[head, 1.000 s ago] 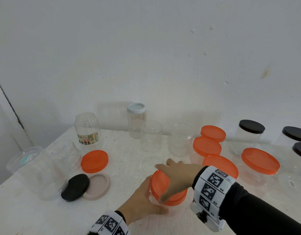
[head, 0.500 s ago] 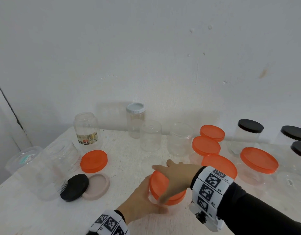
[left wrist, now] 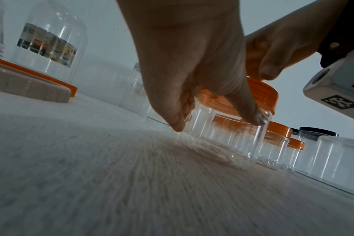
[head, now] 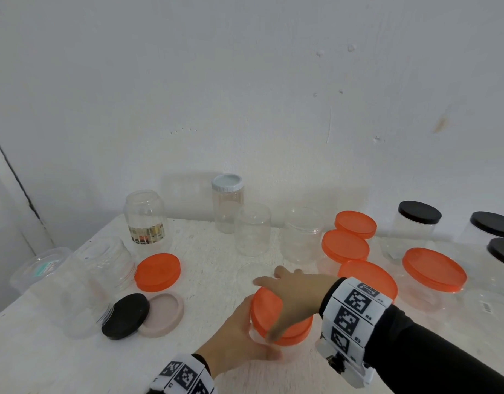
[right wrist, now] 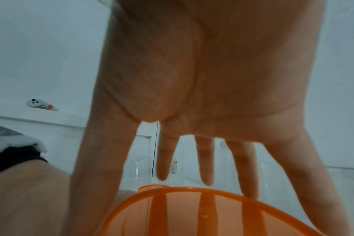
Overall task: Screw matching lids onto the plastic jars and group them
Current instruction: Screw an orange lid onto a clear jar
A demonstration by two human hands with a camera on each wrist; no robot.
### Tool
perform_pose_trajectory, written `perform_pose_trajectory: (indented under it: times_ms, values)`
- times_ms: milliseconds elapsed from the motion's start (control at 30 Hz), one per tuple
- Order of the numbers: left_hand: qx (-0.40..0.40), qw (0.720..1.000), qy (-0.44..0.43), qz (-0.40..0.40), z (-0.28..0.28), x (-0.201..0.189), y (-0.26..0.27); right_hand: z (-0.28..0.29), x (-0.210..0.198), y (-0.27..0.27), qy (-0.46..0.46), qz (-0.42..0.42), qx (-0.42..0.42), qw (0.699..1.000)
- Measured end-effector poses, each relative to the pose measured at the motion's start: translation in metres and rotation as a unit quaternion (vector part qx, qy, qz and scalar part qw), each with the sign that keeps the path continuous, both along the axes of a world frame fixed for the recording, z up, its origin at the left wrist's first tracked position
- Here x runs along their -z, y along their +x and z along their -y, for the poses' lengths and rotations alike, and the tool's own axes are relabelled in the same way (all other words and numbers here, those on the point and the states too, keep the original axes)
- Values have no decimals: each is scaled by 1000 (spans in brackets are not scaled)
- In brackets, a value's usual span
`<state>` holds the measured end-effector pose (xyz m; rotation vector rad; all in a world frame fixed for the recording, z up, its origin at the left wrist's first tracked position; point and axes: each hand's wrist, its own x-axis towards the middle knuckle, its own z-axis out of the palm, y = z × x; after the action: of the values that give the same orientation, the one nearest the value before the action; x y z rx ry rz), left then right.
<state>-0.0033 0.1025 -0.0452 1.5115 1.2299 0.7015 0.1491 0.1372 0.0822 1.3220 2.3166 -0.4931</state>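
The clear jar (left wrist: 230, 132) is gripped by the left hand (head: 233, 336); the orange lid (head: 269, 311) is clasped under the right hand (head: 296, 294). Cross-threading is risked if the lid sits tilted.

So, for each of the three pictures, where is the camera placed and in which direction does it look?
Head: worn high, looks forward and down at the table; shows both hands, wristbands, black sleeve.
Left wrist: low near the table, looks along the left hand gripping the clear jar.
Right wrist: above the orange lid, looks along the right hand, fingers spread over the lid.
Shared: all three show the orange lid.
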Motion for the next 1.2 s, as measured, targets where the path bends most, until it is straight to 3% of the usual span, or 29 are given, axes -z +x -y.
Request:
perform_pose_trajectory:
  times_ms: [100, 233, 433, 567, 733, 1000, 1200]
  values:
    - [-1, 1000, 7, -16, 0, 0, 1, 2, -2, -3, -20, -30, -46, 998]
    - [-1, 1000, 7, -18, 0, -1, 0, 2, 1, -3, -10, -41, -42, 998]
    - [2, 1000, 3, -7, 0, -1, 0, 2, 5, -4, 17, 6, 10, 1000]
    - [-3, 1000, 3, -24, 1, -2, 0, 1, 0, -3, -17, 32, -15, 999]
    - [-2, 1000, 2, -26, 2, -3, 1, -3, 8, 7, -14, -19, -15, 1000]
    - [-5, 1000, 4, -24, 0, -2, 2, 4, 35, 13, 49, -76, 70, 993]
    - [-7, 1000, 6, -18, 1, -1, 2, -1, 18, 11, -17, -82, -27, 996]
